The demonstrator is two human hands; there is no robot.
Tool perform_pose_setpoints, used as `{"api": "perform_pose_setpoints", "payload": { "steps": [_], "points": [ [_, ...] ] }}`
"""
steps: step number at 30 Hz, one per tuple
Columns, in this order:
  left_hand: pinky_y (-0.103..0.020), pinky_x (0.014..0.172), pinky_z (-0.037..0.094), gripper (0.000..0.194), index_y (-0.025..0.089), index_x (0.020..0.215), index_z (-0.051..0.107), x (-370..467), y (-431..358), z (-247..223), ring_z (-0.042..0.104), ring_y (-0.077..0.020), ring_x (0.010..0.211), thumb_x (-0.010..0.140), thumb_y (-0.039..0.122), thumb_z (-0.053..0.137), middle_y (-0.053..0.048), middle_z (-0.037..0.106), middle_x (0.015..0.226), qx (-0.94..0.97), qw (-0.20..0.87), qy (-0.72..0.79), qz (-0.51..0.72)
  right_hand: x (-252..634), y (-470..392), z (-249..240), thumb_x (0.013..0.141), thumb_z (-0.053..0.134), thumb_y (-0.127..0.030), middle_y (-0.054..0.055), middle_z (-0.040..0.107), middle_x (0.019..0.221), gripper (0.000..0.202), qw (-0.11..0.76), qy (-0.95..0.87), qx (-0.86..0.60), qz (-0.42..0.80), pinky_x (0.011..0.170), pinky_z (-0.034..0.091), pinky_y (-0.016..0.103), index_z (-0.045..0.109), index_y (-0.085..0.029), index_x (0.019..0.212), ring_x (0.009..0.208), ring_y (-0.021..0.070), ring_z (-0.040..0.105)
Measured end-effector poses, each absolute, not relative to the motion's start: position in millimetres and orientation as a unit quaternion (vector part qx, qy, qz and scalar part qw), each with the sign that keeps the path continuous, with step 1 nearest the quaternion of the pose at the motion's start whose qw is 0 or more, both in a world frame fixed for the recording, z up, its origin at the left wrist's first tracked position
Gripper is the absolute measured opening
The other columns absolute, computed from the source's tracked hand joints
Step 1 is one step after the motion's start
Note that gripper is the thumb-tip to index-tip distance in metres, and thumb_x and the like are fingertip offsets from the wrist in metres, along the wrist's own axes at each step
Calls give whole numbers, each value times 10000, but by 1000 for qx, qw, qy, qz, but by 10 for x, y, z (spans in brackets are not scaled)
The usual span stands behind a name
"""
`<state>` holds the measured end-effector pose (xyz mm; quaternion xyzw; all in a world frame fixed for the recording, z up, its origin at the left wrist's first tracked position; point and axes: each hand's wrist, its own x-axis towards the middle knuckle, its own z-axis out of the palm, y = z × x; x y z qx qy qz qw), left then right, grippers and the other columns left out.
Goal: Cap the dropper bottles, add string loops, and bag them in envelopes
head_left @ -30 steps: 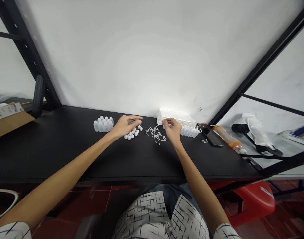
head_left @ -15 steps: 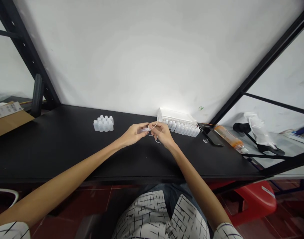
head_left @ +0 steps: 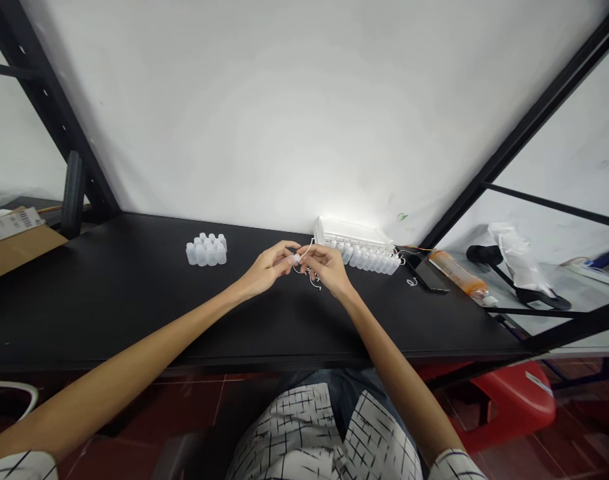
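Note:
Above the middle of the black table, my left hand (head_left: pixel 267 270) has its thumb and fingers closed on a small translucent plastic bottle (head_left: pixel 296 258), mostly hidden by the fingers. Close against it, my right hand (head_left: pixel 329 268) pinches a thin white cord (head_left: pixel 308 248) that curves up from the bottle's neck. More white cord ends (head_left: pixel 314 283) dangle under the right fingers; whether these are held or lie on the table is unclear. On the left stands a cluster of similar small bottles (head_left: pixel 207 252). Right of my hands is a row of bottles with cords (head_left: pixel 372 259).
Behind the row lies a white flat stack (head_left: pixel 354 231). Farther right are a small white cord loop (head_left: pixel 411 283), a dark phone (head_left: pixel 428 275) and an orange-labelled bottle (head_left: pixel 459 275). A cardboard box (head_left: pixel 24 252) sits at far left. Black frame posts (head_left: pixel 529 127) flank the table; a red stool (head_left: pixel 517 403) stands below.
The bottle in my left hand has turned, so less of its body shows and its neck end is more visible. The left fingers shifted slightly; my right hand stays nearly in place.

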<state>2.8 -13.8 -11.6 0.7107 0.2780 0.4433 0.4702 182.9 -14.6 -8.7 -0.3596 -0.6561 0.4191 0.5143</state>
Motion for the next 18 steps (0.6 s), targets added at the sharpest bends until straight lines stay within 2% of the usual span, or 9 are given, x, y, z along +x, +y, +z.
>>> {"api": "perform_pose_setpoints", "payload": {
  "steps": [4,11,18],
  "points": [
    [-259,564,358,252,193,1083,583,32,-143,-112,485,-126,639,903,369,566,-31,590,811,698,477,282,454,1849,-150,-95,732,711,-319,43,697,762,223,503,-669,-352,419,417,423,217,728,-176,902,640,162,650],
    [-225,501,330,310,220,1187,510,19,-118,-185,394,-92,547,899,326,554,26,531,735,667,496,301,467,1817,-186,-72,714,768,-377,65,698,764,275,483,-657,-347,463,416,493,240,736,-154,872,656,186,673],
    [-187,431,288,268,250,1152,520,-7,-151,-158,381,-72,505,904,350,532,22,535,760,661,508,340,436,1806,-208,-64,696,800,-345,51,682,755,272,459,-660,-331,494,417,525,237,731,-149,872,654,175,668]
  ]
}}
